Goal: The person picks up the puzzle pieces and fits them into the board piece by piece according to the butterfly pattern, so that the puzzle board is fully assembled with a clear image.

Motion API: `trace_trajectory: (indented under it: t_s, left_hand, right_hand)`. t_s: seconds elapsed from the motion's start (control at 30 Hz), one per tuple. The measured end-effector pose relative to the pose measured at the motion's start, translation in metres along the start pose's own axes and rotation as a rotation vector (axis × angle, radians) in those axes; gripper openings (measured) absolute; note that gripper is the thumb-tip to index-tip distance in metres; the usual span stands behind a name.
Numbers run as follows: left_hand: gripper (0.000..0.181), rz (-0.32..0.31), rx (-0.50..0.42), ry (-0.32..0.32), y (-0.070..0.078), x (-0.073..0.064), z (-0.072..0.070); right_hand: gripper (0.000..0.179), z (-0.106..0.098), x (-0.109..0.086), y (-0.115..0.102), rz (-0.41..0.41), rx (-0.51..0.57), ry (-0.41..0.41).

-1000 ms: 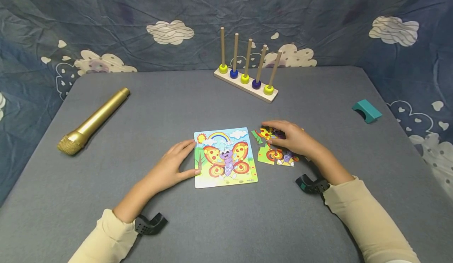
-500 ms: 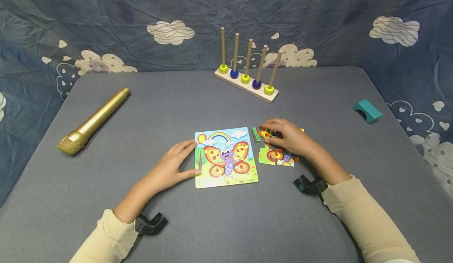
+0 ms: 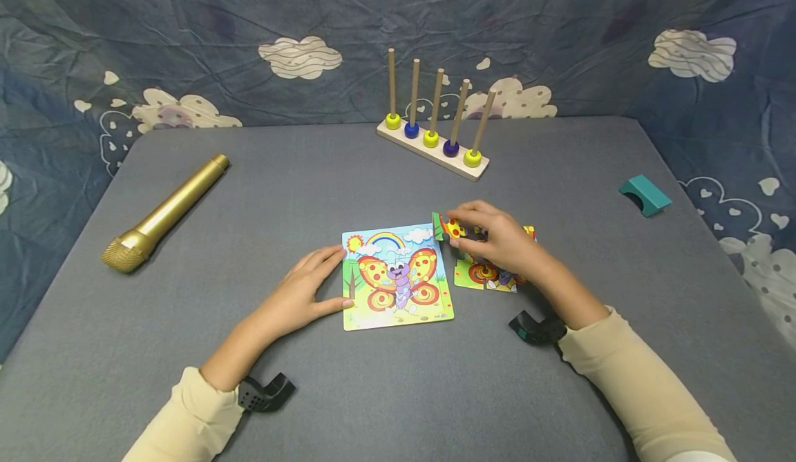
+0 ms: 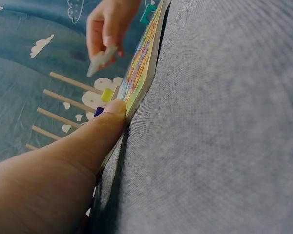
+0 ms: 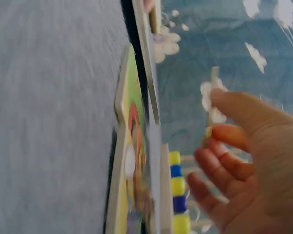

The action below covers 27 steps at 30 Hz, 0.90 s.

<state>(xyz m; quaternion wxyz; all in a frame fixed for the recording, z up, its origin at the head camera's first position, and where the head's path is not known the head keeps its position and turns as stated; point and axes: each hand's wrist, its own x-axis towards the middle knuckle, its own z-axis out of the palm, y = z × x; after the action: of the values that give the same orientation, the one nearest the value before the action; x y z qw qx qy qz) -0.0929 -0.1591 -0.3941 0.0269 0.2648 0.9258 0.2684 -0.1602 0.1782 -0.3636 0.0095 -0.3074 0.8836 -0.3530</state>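
A square butterfly puzzle board [image 3: 398, 279] lies flat in the middle of the table. My left hand [image 3: 295, 300] rests at its left side, fingers fairly straight, with fingertips and thumb touching that edge. In the left wrist view the thumb [image 4: 95, 131] lies on the board's rim. My right hand [image 3: 500, 241] pinches a puzzle piece [image 3: 449, 228] with green, red and yellow print, raised off the table near the board's upper right corner. The right wrist view shows this piece [image 5: 214, 78] edge-on between thumb and fingers. Several loose puzzle pieces [image 3: 470, 275] lie beneath the right hand, partly hidden by it.
A wooden peg stand [image 3: 457, 163] with yellow and blue beads stands behind the board. To the left lies a gold microphone [image 3: 164, 213]. A teal arch block [image 3: 647, 195] sits near the right edge of the grey table [image 3: 398, 393]. Cloud-patterned cloth [image 3: 205, 34] hangs behind.
My right hand has lifted a puzzle piece from the loose pieces and moved it left and slightly away, towards the board's upper right corner. The left hand and board have stayed put.
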Motion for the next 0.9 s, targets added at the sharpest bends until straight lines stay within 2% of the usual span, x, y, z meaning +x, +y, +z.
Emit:
trace_trajectory:
  t_s: [0.2,0.27,0.37,0.5,0.63,0.9]
  left_hand:
    - [0.078,-0.002,-0.007,0.003,0.0,0.0,0.0]
    - [0.078,-0.003,-0.01,0.004,0.0,0.0,0.0]
    - [0.078,-0.009,-0.012,0.004,0.0,0.0,0.0]
    - [0.078,-0.011,-0.015,0.009,0.0,0.0,0.0]
    - [0.078,-0.002,-0.018,0.02,-0.001,0.0,0.001]
    - [0.07,0.065,0.0,0.038,-0.004,0.001,0.002]
  right_hand:
    - [0.043,0.011,0.005,-0.03,-0.196,-0.027,0.033]
    - [0.043,0.017,0.006,-0.04,-0.237,-0.033,0.033]
    - [0.043,0.029,0.008,-0.053,-0.251,-0.039,0.012]
    - [0.041,0.045,0.012,-0.064,-0.228,-0.045,-0.039]
    - [0.04,0.061,0.017,-0.067,-0.214,-0.08,-0.085]
    - [0.04,0.082,0.025,-0.068,-0.2,-0.168,-0.133]
